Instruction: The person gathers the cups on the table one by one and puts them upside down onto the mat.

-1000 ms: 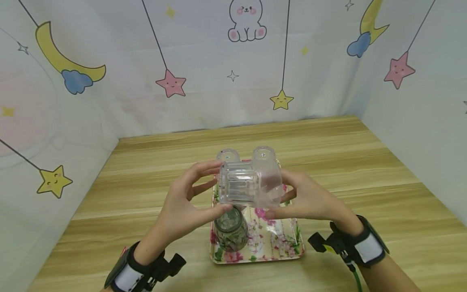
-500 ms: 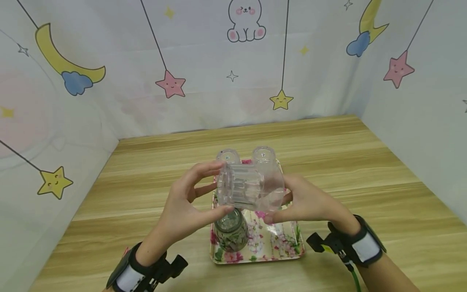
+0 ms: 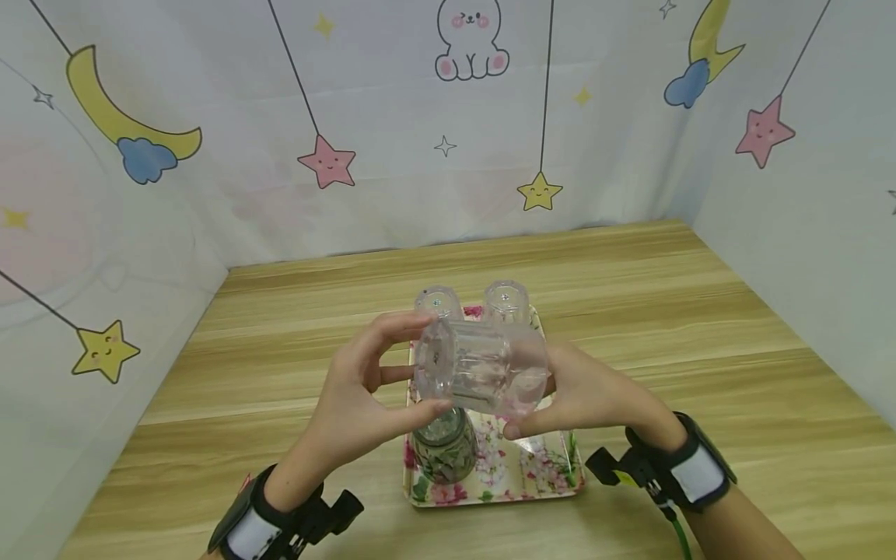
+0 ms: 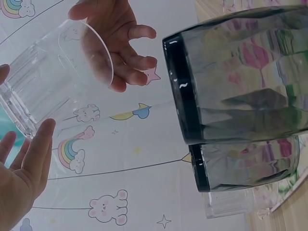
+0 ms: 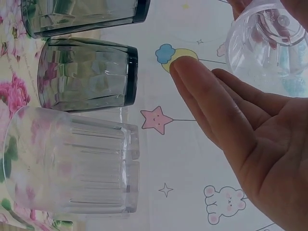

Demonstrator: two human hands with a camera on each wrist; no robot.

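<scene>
Both hands hold a clear ribbed plastic cup sideways above the floral tray, its base to the left and its mouth to the right. My left hand grips the base end between thumb and fingers. At the rim end, my right hand holds the cup with its thumb in front; its other fingers are partly hidden behind the cup. In the left wrist view the right thumb meets the rim of the cup. Below the held cup, a smoky green glass stands upside down on the tray.
Two more clear cups, a left one and a right one, stand upside down toward the tray's back. The right wrist view shows two smoky glasses, one beside a clear cup. Wooden table surrounds the tray.
The held cup has turned so that its base faces the head camera more. It has dropped slightly, along with the right hand. The tray and the standing cups have stayed put.
</scene>
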